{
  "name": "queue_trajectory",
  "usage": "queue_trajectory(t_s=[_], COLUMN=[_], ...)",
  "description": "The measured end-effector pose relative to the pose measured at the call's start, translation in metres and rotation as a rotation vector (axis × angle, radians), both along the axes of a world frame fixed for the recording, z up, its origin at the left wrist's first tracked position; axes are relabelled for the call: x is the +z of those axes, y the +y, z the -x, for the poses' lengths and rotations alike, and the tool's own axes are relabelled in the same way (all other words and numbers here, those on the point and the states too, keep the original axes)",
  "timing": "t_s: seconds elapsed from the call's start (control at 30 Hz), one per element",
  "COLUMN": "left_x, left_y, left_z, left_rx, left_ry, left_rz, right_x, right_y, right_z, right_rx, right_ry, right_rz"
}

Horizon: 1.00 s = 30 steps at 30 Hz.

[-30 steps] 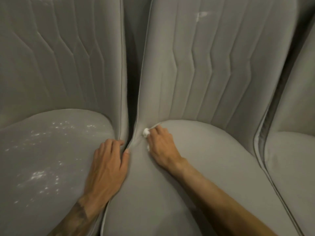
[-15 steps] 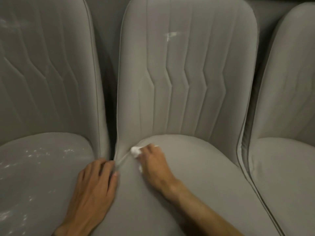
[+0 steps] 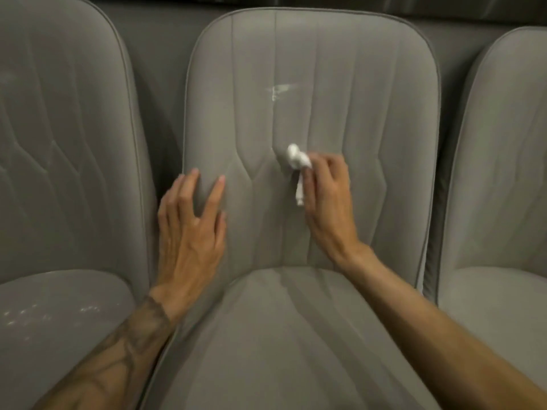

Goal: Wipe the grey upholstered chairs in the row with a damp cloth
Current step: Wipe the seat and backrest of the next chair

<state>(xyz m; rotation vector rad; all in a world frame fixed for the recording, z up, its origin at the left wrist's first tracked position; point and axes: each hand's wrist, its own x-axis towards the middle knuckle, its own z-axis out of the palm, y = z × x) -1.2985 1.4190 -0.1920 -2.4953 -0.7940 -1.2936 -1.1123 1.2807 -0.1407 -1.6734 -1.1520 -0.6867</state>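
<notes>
One small white cloth [image 3: 297,159], likely soft, light and limp so best wadded at fingertips, is pinched by right hand [image 3: 328,202] against middle chair [image 3: 370,84] backrest; left hand [image 3: 189,232] splayed flat, holding nothing.

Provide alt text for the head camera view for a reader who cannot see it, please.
A person's right hand presses a small white cloth against the backrest of the middle grey chair, below a whitish mark. The left hand rests open on its left side.
</notes>
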Motion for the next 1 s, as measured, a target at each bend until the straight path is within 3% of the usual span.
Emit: queue_trajectory(t_s=[0.13,0.27,0.33,0.43,0.53,0.63,0.7,0.83,1.0], left_x=[0.027,0.023,0.019,0.016,0.014,0.012,0.011,0.012,0.012], left_y=[0.019,0.029,0.034,0.039,0.041,0.041,0.042,0.04,0.04], left_z=[-0.03,-0.038,-0.038,-0.039,-0.042,-0.043,-0.043,-0.042,-0.042], left_rx=[0.01,0.014,0.0,-0.005,-0.006,-0.008,-0.008,-0.014,-0.019], left_ry=[-0.089,-0.141,-0.142,-0.145,-0.162,-0.164,-0.171,-0.162,-0.169], left_rz=[-0.071,-0.13,-0.151,-0.177,-0.184,-0.187,-0.174,-0.165,-0.169], right_x=[0.025,-0.025,-0.043,-0.031,0.026,0.087,0.091,0.05,0.096], right_y=[0.015,0.018,0.01,0.004,0.005,0.013,0.021,0.014,0.018], right_z=[-0.024,-0.026,-0.038,-0.058,-0.079,-0.098,-0.093,-0.075,-0.099], right_rx=[-0.166,0.0,-0.065,-0.171,-0.264,-0.412,-0.482,-0.392,-0.546], right_ry=[-0.315,-0.787,-0.744,-0.631,-0.597,-0.407,-0.317,-0.397,-0.457], right_rz=[-0.036,0.279,0.397,0.361,0.213,-0.018,-0.099,0.001,-0.034])
